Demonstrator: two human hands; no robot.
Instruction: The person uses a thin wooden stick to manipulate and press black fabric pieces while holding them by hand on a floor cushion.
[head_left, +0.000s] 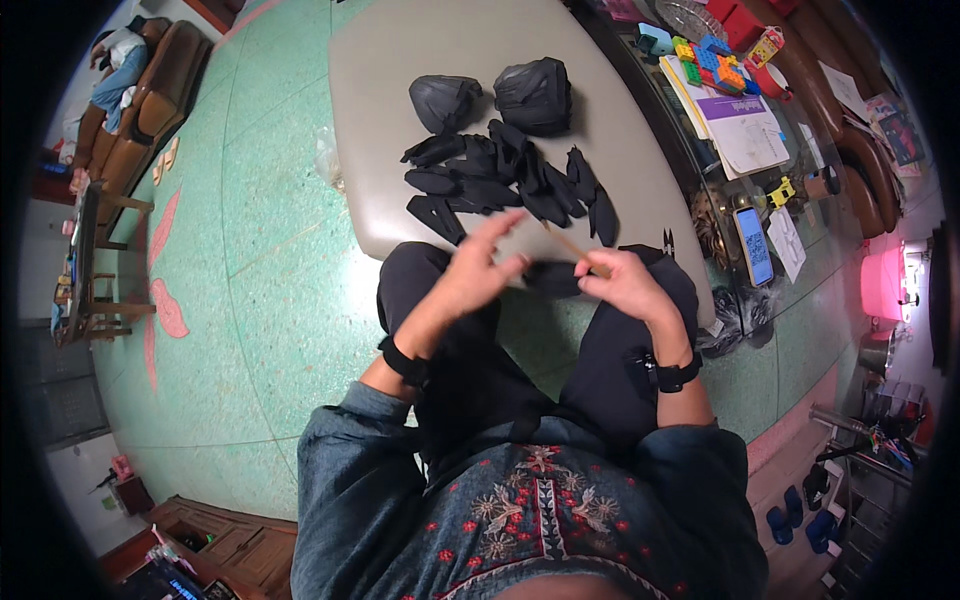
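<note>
My right hand (626, 283) grips the lower end of a thin brown stick (574, 249), which points up and left over the near edge of a padded beige surface (465, 37). To its left, my left hand (484, 266) has its fingers apart and holds nothing that I can see. A piece of black fabric (553, 278) lies low between my hands, partly blurred. Beyond them are several folded black fabric pieces (476, 169) in a loose pile. Two rounded black bundles (532, 96) sit further back. Small black thread snips (668, 242) lie near the right edge.
A glass-topped table (806, 169) at the right bears papers, toy building blocks (709, 60) and a phone (754, 246). Clear plastic bags (739, 319) rest below it. A person (124, 64) lies on a brown sofa at the upper left.
</note>
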